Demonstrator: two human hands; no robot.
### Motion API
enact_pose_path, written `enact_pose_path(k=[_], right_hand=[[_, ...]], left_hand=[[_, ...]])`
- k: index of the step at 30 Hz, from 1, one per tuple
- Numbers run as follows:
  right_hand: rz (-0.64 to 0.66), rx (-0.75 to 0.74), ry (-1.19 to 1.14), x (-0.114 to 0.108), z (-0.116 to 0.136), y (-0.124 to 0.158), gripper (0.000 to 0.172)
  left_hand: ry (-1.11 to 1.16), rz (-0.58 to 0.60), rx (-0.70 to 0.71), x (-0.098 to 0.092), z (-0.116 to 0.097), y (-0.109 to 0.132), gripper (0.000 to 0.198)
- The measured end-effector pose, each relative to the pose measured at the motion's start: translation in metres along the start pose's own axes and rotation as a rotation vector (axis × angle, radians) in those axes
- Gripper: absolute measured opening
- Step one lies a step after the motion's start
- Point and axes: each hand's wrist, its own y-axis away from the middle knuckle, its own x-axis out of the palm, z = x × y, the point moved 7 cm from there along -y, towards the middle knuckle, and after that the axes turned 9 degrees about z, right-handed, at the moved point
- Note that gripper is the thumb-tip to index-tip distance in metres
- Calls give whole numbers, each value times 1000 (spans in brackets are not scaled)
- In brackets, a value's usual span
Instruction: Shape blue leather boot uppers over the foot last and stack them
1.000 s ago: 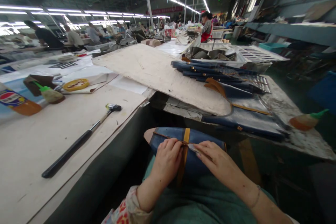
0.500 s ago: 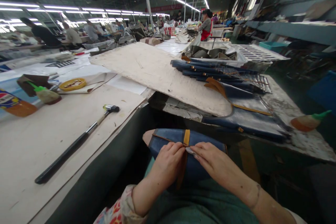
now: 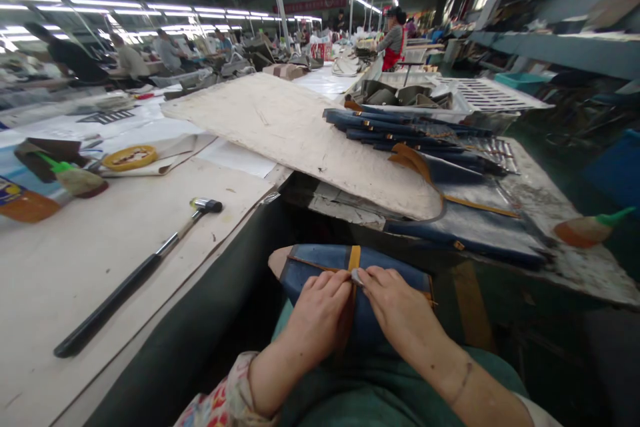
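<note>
A dark blue leather piece [image 3: 320, 261] with a tan strap down its middle rests on my lap. My left hand [image 3: 320, 310] lies on it just left of the strap, fingers curled against the strap. My right hand [image 3: 395, 310] is on the right side, its fingertips pinched on a small pale, shiny thing [image 3: 357, 275] at the strap. Both hands meet at the strap near the piece's top edge.
A black-handled hammer [image 3: 135, 277] lies on the pale bench at left, with glue bottles [image 3: 70, 177] behind. A pale board [image 3: 300, 133], stacked blue leather pieces [image 3: 410, 133] and another glue bottle [image 3: 590, 228] lie on the table [image 3: 575, 267] ahead. Other workers stand far off.
My right fingertips have slid left along the blue piece to meet the strap and my left hand. The view has tilted slightly; the hands stay on the piece.
</note>
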Motion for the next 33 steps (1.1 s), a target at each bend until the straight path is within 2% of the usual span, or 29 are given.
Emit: enact_pose_path(k=[4, 8, 13, 22, 33], right_hand=[[-57, -38, -22, -3, -5, 2, 34], [-129, -93, -81, -11, -11, 9, 32], [-154, -223, -131, -25, 2, 7, 33], [-89, -269, -122, -4, 24, -21, 32], [-25, -318, -113, 3, 62, -69, 30]], left_hand=[[-4, -24, -13, -3, 0, 4, 30], [-58, -112, -64, -8, 10, 13, 31], [-96, -161, -85, -9, 20, 21, 32], [-96, -169, -115, -7, 31, 25, 34], [-192, -245, -245, -20, 74, 46, 32]])
